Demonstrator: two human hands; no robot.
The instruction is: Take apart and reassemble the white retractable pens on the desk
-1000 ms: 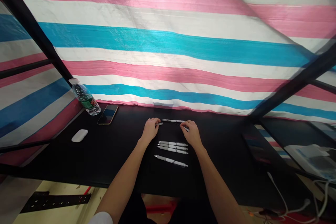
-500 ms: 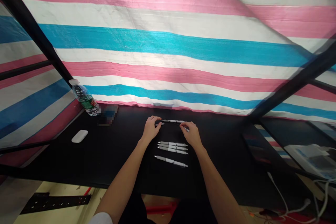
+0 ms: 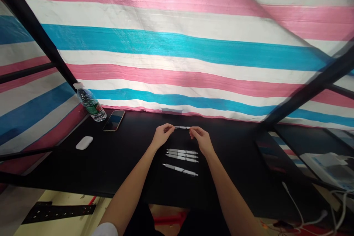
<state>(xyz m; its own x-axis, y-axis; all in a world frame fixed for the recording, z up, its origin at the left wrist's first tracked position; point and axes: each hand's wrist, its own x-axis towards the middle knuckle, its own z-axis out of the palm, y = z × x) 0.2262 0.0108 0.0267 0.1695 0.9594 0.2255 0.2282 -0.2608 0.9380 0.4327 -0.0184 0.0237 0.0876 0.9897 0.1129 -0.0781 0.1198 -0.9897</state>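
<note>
Both hands are over the black table [image 3: 132, 147], pinching opposite ends of a white pen [image 3: 183, 128]. My left hand [image 3: 163, 134] has thumb and finger closed on its darker left end. At its right end are the closed fingertips of my right hand [image 3: 201, 138]. The pen lies level from left to right, its ends partly hidden by the fingers. Nearer to me, a close group of similar white pens [image 3: 182, 154] lies side by side, tips to the left. One more white pen [image 3: 179, 170] rests apart, slightly slanted, in front of that group.
At the back left stand a water bottle [image 3: 93, 107] and a phone [image 3: 114, 121] lying flat. A white rounded case [image 3: 84, 142] sits near the left side. Black frame bars [image 3: 298, 86] and a striped sheet [image 3: 177, 48] enclose the table. White cables [image 3: 297, 206] hang at the right.
Small pen-like pieces seen at both hands are no longer visible. The fingertips of both hands have shifted onto the ends of the far pen. The pens nearer me have not moved.
</note>
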